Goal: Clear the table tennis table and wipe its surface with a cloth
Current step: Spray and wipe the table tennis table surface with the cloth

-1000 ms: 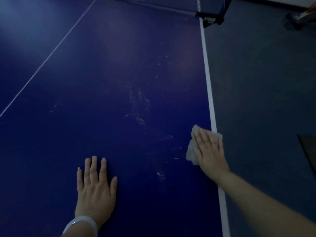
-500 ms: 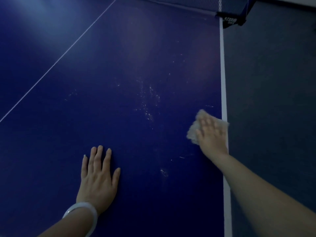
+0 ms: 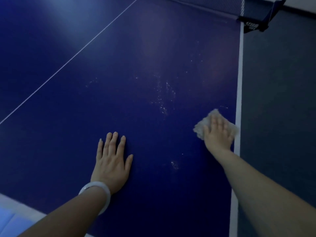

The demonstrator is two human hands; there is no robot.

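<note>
The right hand (image 3: 218,132) lies flat on the cloth (image 3: 200,127), fingers straight and together, pressing it onto the table (image 3: 136,65). The cloth sits at the table's right edge, touching the white sideline (image 3: 239,82), with its crumpled left part showing beyond the hand. The left hand (image 3: 111,161) rests palm down on the table, well left of the cloth, fingers straight and slightly spread, holding nothing; a pale bangle (image 3: 97,194) circles its wrist. White specks (image 3: 164,100) lie on the table between the cloth and the centre line (image 3: 68,59). The net (image 3: 205,4) crosses the table's far end.
</note>
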